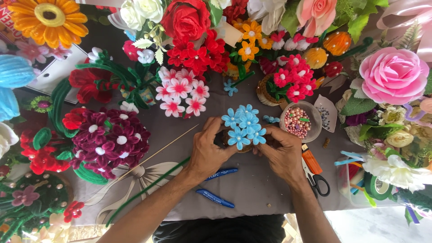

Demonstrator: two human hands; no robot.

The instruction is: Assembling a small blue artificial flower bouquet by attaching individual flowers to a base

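Two hands, left hand (208, 155), right hand (282, 155), gripping blue flower cluster (243, 126)

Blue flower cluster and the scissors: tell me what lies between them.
In the head view, the right hand lies between the blue flower cluster and the scissors; an orange cutter sits beside the scissors.

Two blue pens (216, 186) near centre on grey cloth (252, 184). Scissors (315, 173) to their right, clear cup of pink beads (298, 121) just beyond. Maroon flower bunch (110, 139) left, thin wooden stick (157, 153) beside it. Big pink rose (393, 75) far right.
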